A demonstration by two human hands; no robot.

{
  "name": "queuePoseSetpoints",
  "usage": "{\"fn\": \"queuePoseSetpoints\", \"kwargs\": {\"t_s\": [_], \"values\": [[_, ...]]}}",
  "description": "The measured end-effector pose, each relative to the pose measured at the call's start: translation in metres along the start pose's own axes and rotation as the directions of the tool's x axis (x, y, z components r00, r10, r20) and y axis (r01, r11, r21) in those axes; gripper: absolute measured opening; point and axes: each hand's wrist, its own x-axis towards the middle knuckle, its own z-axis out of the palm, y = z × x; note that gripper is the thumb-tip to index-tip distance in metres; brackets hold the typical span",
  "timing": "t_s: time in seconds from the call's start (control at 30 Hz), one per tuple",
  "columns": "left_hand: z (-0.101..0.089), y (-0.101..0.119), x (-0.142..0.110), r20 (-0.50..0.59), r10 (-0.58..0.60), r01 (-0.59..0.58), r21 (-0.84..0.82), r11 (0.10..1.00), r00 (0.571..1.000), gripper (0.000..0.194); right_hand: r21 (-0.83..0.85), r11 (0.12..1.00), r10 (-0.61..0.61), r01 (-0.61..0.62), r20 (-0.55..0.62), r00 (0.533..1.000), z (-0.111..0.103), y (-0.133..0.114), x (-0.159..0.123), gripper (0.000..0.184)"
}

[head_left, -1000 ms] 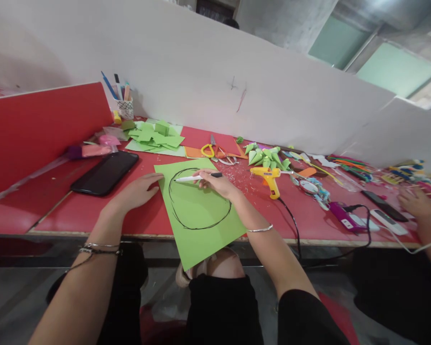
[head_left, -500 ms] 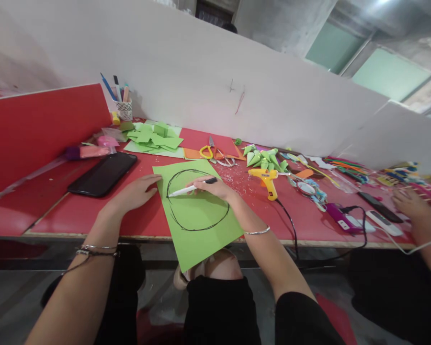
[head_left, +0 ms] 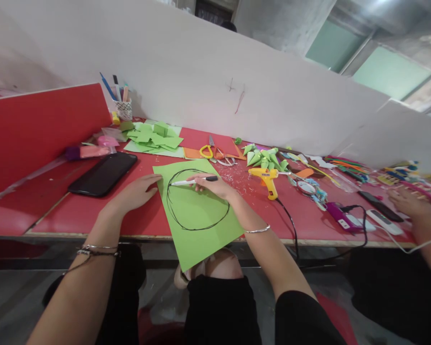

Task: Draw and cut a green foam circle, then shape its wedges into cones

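Observation:
A green paper sheet (head_left: 197, 211) lies on the red table (head_left: 93, 215), its near corner hanging over the front edge. A black circle is drawn on it. My right hand (head_left: 215, 186) is closed on a white marker (head_left: 192, 181) whose tip rests at the circle's upper left. My left hand (head_left: 136, 192) lies flat with fingers stretched, pressing on the sheet's left edge.
A black phone (head_left: 104, 173) lies left of my hand. Behind the sheet are green paper scraps (head_left: 154, 136), yellow scissors (head_left: 211, 151), folded green cones (head_left: 266, 157) and a yellow glue gun (head_left: 267, 179) with its cord. Another person's hand (head_left: 409, 203) works at the far right. A pen cup (head_left: 124, 108) stands by the white partition.
The marker tip dipped down along the circle's left side, then came back up toward its top left. My left hand stayed on the paper's edge.

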Motion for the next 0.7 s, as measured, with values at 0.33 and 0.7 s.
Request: {"fn": "queuePoseSetpoints", "kwargs": {"t_s": [0.33,0.7], "values": [[0.004,-0.007,0.001,-0.024,0.021,-0.022,-0.031,0.999,1.0,0.055,-0.052,0.998,0.038,-0.026,0.248,0.968,-0.004,-0.011,-0.005,0.031],[0.005,-0.008,0.002,-0.044,0.025,-0.026,-0.029,0.999,0.999,0.054,0.038,0.999,0.002,-0.008,0.166,0.986,-0.006,-0.003,-0.004,0.038]]}}
